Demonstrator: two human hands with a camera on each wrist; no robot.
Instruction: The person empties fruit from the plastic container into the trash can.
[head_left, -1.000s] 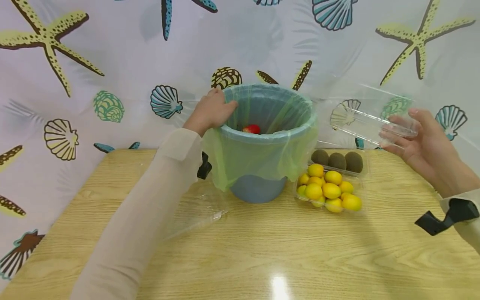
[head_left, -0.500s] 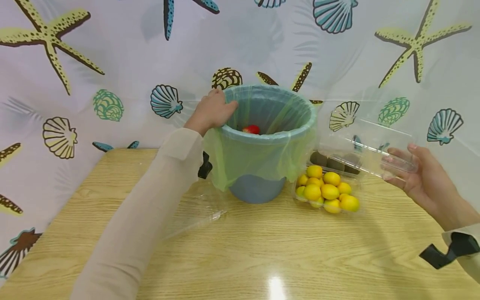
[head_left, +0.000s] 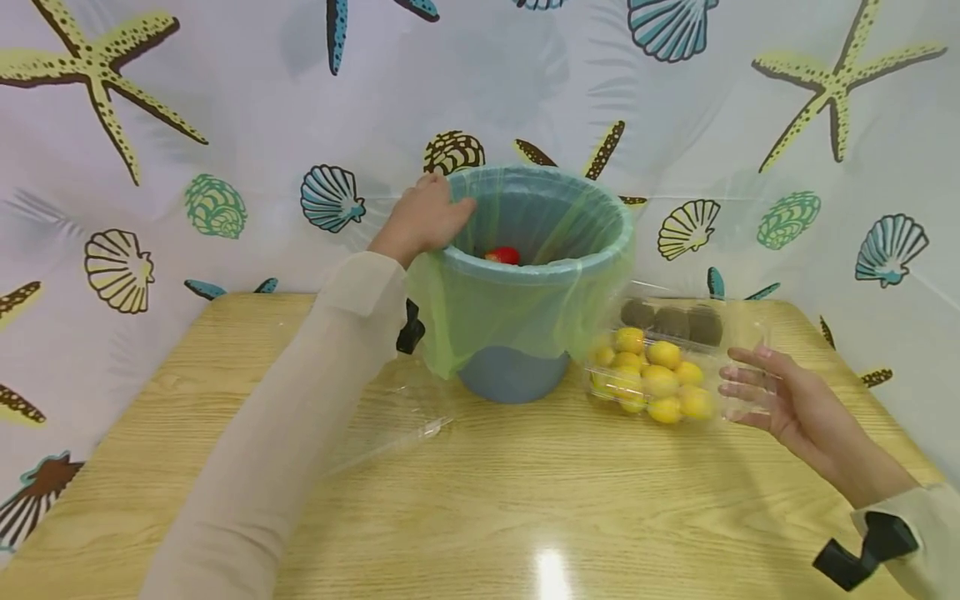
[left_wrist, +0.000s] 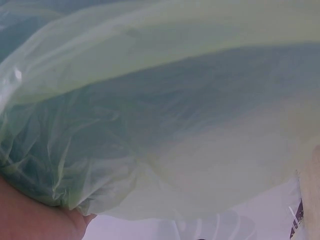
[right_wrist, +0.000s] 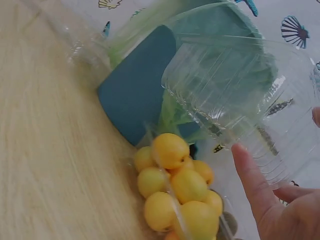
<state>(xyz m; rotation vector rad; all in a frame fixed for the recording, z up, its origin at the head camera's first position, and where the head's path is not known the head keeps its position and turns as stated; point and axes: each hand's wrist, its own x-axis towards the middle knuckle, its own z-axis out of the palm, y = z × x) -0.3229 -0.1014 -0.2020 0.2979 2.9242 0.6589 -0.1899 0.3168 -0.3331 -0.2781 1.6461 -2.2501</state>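
My left hand (head_left: 427, 218) grips the left rim of a blue-grey bin (head_left: 513, 375) lined with a thin green plastic bag (head_left: 517, 321). Deep in the bin a red thing (head_left: 504, 255) partly shows. In the left wrist view the bag fills most of the frame, with the hand (left_wrist: 40, 215) at its lower left. My right hand (head_left: 813, 421) holds a clear plastic container (right_wrist: 220, 95) by one end, between thumb and fingers. In the head view this container overlaps small yellow fruits (head_left: 662, 382) and brown kiwis (head_left: 671, 321) in clear trays right of the bin.
Left of the bin, by my forearm, another clear plastic container (head_left: 431, 427) lies on the wooden table (head_left: 480, 517). A white curtain (head_left: 262, 100) printed with shells and starfish hangs right behind the table's far edge.
My right hand has come down and to the left with the clear container, from beside the curtain to over the fruit trays. My left hand stays on the bin's rim.
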